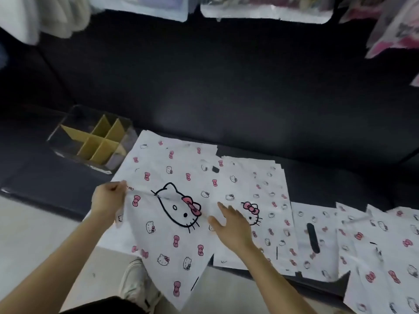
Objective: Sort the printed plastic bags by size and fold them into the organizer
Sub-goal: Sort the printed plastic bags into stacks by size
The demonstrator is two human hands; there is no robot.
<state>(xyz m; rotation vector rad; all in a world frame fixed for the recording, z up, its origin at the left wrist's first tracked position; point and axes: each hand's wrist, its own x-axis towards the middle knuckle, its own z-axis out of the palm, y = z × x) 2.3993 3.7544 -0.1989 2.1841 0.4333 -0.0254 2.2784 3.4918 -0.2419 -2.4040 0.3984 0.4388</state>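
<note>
Task status: early. The clear plastic organizer with tan card dividers [128,141] stands at the left on the dark sofa seat [317,177], and no bag shows in any of its compartments. No folded bag is visible anywhere. Sorting looks partly done; folding appears to be just starting.

Item in hand: one large white plastic bag printed with cat faces and pink bows [167,223], spread over the front edge of the seat. The left hand [108,198] has its grip pinched on the bag's left edge and lifts it. The right hand [231,223] lies on the bag's right part, its grip apart and fingers straight.

Count: one organizer and two hands. There are four lots of bags: large bags under the held one [176,159], a middle stack [267,184], a smaller lot with a black handle slot [317,220], and a loose pile at the right [385,264]. Bags per lot cannot be counted because the layers overlap.
</note>
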